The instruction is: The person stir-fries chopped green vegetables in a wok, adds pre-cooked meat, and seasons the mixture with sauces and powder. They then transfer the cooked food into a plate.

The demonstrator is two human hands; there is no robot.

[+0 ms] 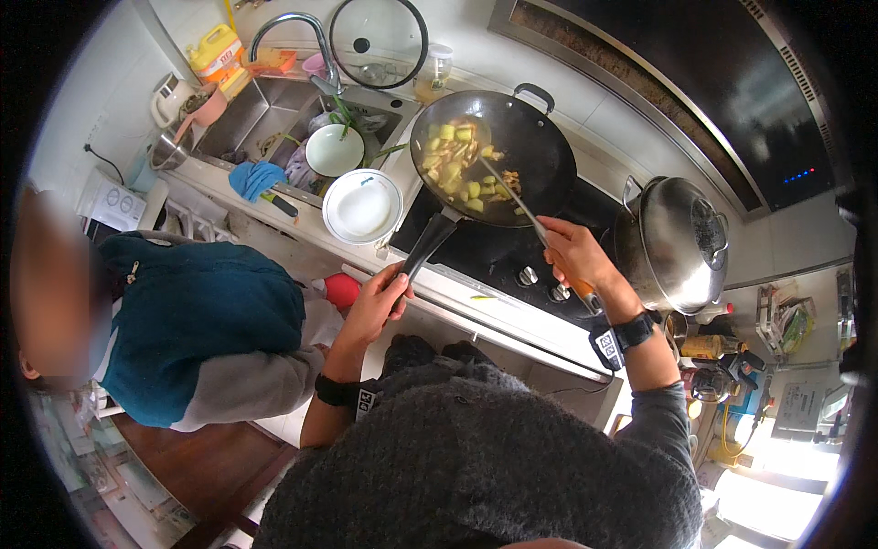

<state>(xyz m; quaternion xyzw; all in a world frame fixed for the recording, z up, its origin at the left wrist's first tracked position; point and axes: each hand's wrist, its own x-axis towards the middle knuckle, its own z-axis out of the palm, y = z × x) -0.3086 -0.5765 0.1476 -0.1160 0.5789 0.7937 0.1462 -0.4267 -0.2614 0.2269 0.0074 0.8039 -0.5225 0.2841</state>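
Observation:
My left hand (376,300) grips the black handle of a dark wok (552,161) on the black hob. My right hand (575,255) holds a metal cooking utensil (516,199) with an orange-brown handle. Its far end reaches into the wok among green chunks and pale sliced pieces of food (449,161); the submerged part of its head is hard to make out. A white plate (362,206) lies on the counter beside the wok, and a white bowl (335,151) is at the sink.
A large lidded steel pot (675,240) stands to the right of the wok. Behind the wok, a glass lid (378,41) leans against the wall beside a jar (433,72). A blue cloth (256,180) lies at the sink's edge. Another person (206,322) is close on my left.

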